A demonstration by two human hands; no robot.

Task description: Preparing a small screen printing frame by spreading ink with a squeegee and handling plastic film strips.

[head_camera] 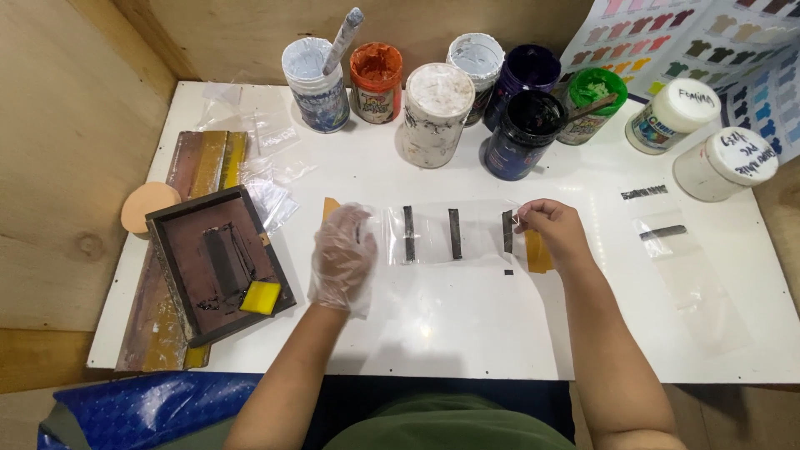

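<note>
1. Your left hand [342, 254] wears a thin clear glove and lies flat, fingers spread, on the left end of the clear plastic strip [450, 235]; it presses down with nothing closed in its grip.
2. Your right hand [552, 232] is bare; its grip is pinched shut on the strip's right end, thumb and fingertips meeting right at the edge by the third black bar.
3. The strip lies on the white table [467, 333] in front of you, midway between both hands; its long axis runs left to right, straight from one hand to the other; three short black bars [455, 233] stand crosswise on it.
4. Both hands touch the strip, one at each end; neither is nearer; the free middle stretches between them.
5. Just under your right hand a yellow tape piece [537, 252] sits on the table; another peeks out above your left hand.
6. Left of your gloved hand sits a dark framed screen [218, 262] with a yellow sponge [261, 297] on it; well apart from the strip.
7. Along the far edge stand the paint jars [436, 112]; to the right lies another clear plastic bag [667, 237] with one black bar.
</note>
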